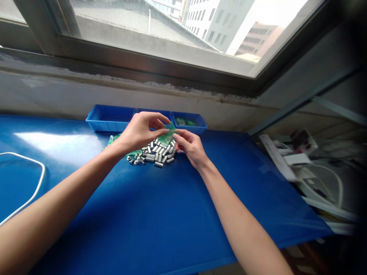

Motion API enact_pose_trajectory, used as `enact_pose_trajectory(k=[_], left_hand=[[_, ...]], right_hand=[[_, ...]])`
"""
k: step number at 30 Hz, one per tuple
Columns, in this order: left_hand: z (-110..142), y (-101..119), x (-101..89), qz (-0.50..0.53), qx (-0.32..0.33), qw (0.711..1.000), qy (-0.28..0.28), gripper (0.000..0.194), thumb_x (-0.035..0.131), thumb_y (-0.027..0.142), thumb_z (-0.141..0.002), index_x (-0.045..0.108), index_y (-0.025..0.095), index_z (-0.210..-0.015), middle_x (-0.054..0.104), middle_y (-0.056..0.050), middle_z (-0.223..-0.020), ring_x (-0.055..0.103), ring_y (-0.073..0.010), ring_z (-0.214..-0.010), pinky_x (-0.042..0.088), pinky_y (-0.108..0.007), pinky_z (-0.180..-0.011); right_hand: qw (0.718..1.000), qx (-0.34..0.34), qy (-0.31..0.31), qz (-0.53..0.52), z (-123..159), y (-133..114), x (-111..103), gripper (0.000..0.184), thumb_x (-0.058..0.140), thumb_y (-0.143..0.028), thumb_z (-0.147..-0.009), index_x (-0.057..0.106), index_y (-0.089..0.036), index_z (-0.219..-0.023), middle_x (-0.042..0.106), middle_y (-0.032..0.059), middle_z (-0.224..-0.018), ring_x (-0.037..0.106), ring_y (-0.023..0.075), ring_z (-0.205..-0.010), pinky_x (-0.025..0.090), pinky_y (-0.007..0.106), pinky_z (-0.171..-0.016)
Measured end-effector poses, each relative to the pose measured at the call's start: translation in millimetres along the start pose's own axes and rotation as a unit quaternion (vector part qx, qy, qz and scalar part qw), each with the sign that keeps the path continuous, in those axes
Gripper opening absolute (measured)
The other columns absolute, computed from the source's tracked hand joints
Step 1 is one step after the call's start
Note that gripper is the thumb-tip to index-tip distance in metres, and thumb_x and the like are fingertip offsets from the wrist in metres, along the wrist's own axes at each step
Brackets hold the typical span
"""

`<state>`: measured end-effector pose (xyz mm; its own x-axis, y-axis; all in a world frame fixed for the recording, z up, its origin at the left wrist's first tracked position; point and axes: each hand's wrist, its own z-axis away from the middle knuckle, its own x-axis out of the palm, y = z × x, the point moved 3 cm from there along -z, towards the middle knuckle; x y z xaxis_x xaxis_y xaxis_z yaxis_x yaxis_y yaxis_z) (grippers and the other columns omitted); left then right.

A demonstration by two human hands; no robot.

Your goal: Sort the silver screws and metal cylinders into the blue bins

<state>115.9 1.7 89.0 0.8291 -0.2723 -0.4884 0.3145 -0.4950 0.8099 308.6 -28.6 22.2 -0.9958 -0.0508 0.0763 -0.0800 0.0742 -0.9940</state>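
A small green translucent plastic bag is pinched between both hands above the table. My left hand grips its upper left part between thumb and fingers. On the other side, my right hand has closed on its right edge. Below the bag lies a pile of short silvery metal cylinders. Several small screw-like metal pieces sit at the pile's left end. More green bags lie partly hidden behind my left wrist.
Three joined blue bins stand against the wall: a left bin, a middle one mostly hidden by my hand, and a right bin with green packets. A white cable curves across the blue table at left. A cluttered shelf stands right.
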Motion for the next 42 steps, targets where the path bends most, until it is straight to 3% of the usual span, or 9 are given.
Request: enact_pose_trajectory(k=[4,7,13,17,22,28,33,37,42], left_hand=[[-0.3,-3.6,3.1,0.044,-0.038,0.998,-0.018,0.044,0.077,0.042,-0.078,0.075,0.014,-0.112,0.079,-0.010,-0.092,0.074,-0.0220,-0.082,0.059,-0.030,-0.076],[-0.3,-7.7,5.4,0.039,-0.045,0.998,-0.022,0.045,0.074,0.044,-0.081,0.074,0.015,-0.115,0.079,-0.010,-0.095,0.075,-0.0225,-0.084,0.059,-0.029,-0.074],[0.1,-10.5,-1.0,-0.112,-0.001,0.994,-0.012,0.039,0.066,0.039,-0.087,0.074,0.015,-0.117,0.079,-0.010,-0.096,0.075,-0.0227,-0.087,0.058,-0.032,-0.082],[1.1,-10.9,-2.4,-0.187,0.013,0.979,-0.078,0.035,0.063,0.038,-0.088,0.076,0.016,-0.111,0.079,-0.010,-0.093,0.075,-0.0238,-0.086,0.058,-0.033,-0.082],[2.8,-11.4,0.6,-0.232,0.007,0.966,-0.111,0.037,0.061,0.039,-0.089,0.076,0.017,-0.114,0.079,-0.010,-0.097,0.074,-0.0245,-0.090,0.056,-0.032,-0.083],[3.3,-8.8,-7.2,-0.277,0.024,0.945,-0.172,0.032,0.059,0.037,-0.088,0.079,0.020,-0.107,0.079,-0.008,-0.104,0.073,-0.0237,-0.095,0.054,-0.028,-0.086],[1.9,-4.9,-40.8,-0.303,0.006,0.932,-0.197,0.032,0.061,0.040,-0.086,0.079,0.024,-0.107,0.079,-0.004,-0.109,0.072,-0.0218,-0.099,0.051,-0.026,-0.087],[8.3,-7.0,-74.2,-0.347,-0.083,0.909,-0.217,0.046,0.067,0.049,-0.078,0.074,0.029,-0.119,0.077,-0.003,-0.114,0.071,-0.0228,-0.098,0.051,-0.026,-0.084],[21.3,-16.3,-90.7,-0.397,-0.176,0.864,-0.256,0.083,0.081,0.043,-0.058,0.061,0.032,-0.138,0.070,-0.005,-0.132,0.068,-0.0279,-0.112,0.052,-0.027,-0.088]], right_hand=[[1.000,0.003,-0.002,-0.022,1.6,-1.0,2.1,0.032,0.085,-0.048,-0.073,0.074,-0.020,-0.082,0.067,-0.0024,-0.063,0.058,0.0102,-0.055,0.047,0.023,-0.055],[0.999,0.020,0.011,-0.038,0.3,0.1,0.4,0.033,0.088,-0.047,-0.070,0.074,-0.020,-0.082,0.070,-0.0020,-0.066,0.062,0.0106,-0.056,0.050,0.023,-0.056],[0.988,0.048,0.120,-0.088,-8.1,8.6,-13.4,0.032,0.094,-0.038,-0.063,0.072,-0.019,-0.079,0.073,-0.0004,-0.069,0.071,0.0124,-0.064,0.056,0.019,-0.058],[0.964,0.030,0.197,-0.175,-15.2,10.9,-22.4,0.027,0.092,-0.028,-0.065,0.070,-0.021,-0.078,0.078,0.0001,-0.085,0.077,0.0153,-0.092,0.062,0.019,-0.077],[0.955,0.009,0.215,-0.202,-18.9,7.2,-23.3,0.022,0.085,-0.020,-0.071,0.072,-0.021,-0.089,0.080,0.0025,-0.097,0.072,0.0187,-0.112,0.060,0.028,-0.098],[0.976,-0.001,0.163,-0.144,-12.6,4.6,-12.7,0.019,0.078,-0.022,-0.076,0.075,-0.021,-0.094,0.080,0.0035,-0.099,0.076,0.0184,-0.100,0.061,0.029,-0.091],[0.987,-0.081,0.116,0.078,-1.7,-1.2,5.2,0.019,0.072,-0.035,-0.085,0.075,-0.021,-0.097,0.079,0.0044,-0.093,0.075,0.0191,-0.083,0.060,0.033,-0.082],[0.917,-0.202,0.049,0.342,12.3,-10.7,36.5,0.018,0.066,-0.032,-0.090,0.075,-0.022,-0.102,0.078,0.0061,-0.104,0.073,0.0237,-0.097,0.057,0.039,-0.091],[0.814,-0.306,-0.054,0.491,23.6,-12.1,77.5,0.035,0.061,-0.028,-0.093,0.067,-0.022,-0.127,0.070,0.0100,-0.130,0.062,0.0285,-0.123,0.048,0.047,-0.109]])
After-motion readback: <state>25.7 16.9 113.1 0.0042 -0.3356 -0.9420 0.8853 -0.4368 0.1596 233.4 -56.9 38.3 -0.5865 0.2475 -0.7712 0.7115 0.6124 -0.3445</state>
